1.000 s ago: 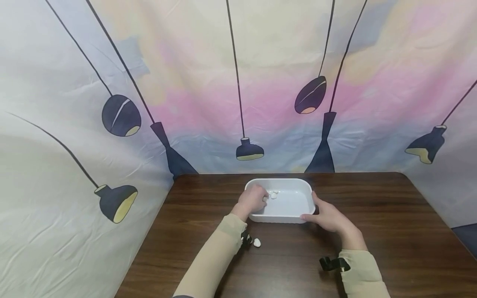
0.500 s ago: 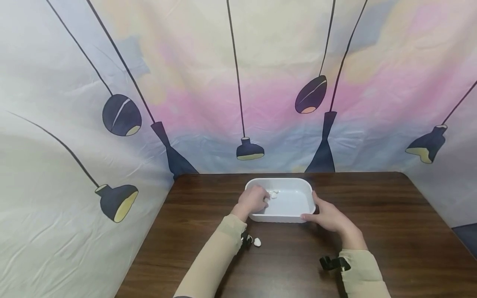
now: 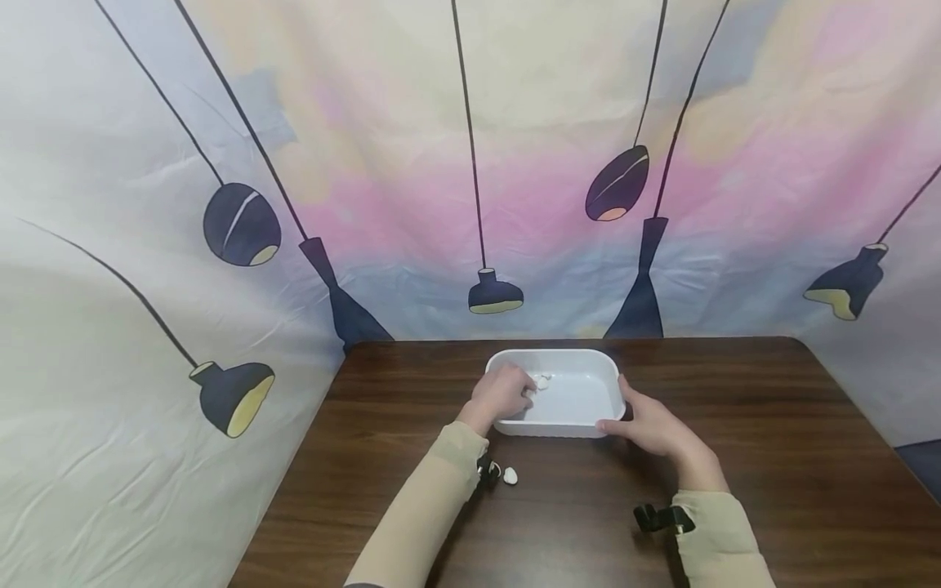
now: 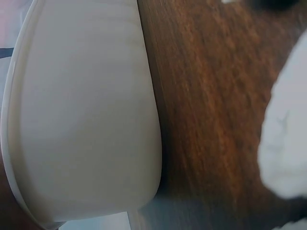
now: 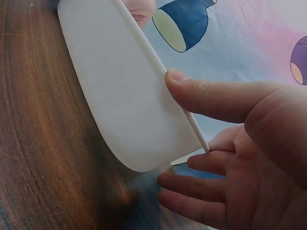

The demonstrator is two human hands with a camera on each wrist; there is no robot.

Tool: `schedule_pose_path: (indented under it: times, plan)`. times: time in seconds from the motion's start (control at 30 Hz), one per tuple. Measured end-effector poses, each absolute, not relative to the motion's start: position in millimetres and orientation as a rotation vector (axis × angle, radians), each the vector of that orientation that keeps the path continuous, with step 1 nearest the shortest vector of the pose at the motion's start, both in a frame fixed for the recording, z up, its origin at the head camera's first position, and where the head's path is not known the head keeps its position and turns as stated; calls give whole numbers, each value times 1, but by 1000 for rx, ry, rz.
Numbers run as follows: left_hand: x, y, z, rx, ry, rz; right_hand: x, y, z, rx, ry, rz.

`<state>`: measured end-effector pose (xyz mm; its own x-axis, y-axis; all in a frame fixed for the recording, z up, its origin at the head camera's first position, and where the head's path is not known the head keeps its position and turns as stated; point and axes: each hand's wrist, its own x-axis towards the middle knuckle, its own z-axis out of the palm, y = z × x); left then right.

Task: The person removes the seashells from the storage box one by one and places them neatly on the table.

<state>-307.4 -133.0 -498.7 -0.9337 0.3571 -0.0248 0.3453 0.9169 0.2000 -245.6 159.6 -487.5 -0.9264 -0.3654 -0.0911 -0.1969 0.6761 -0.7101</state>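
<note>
A white rectangular tray stands on the table in the head view. My left hand reaches over its left end, fingers curled down inside. Small white pebble-like pieces lie in the tray right beside those fingertips; what is between the fingers is too small to make out. My right hand grips the tray's right end, thumb on the front rim and fingers around the side. In the right wrist view, the thumb presses the rim. Another white pebble-like piece lies on the table near my left wrist.
The dark wood table ends at the back against a hanging cloth printed with lamps. A black wrist mount sits on the right sleeve, another on the left. The left wrist view mostly shows the tray's outer wall.
My left fingertips have shifted slightly right, closer to the white pieces in the tray. The right hand keeps its hold, and the head view has drifted a little.
</note>
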Motion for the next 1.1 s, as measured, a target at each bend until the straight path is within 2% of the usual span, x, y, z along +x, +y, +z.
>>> schedule_pose_path:
  times: [0.57, 1.1]
  plan:
    - [-310, -138, -499, 575, 3016, 610, -247, 158, -487, -444, 2660, -1074]
    - [-312, -145, -495, 778, 3034, 906, -247, 158, -483, -425, 2657, -1060]
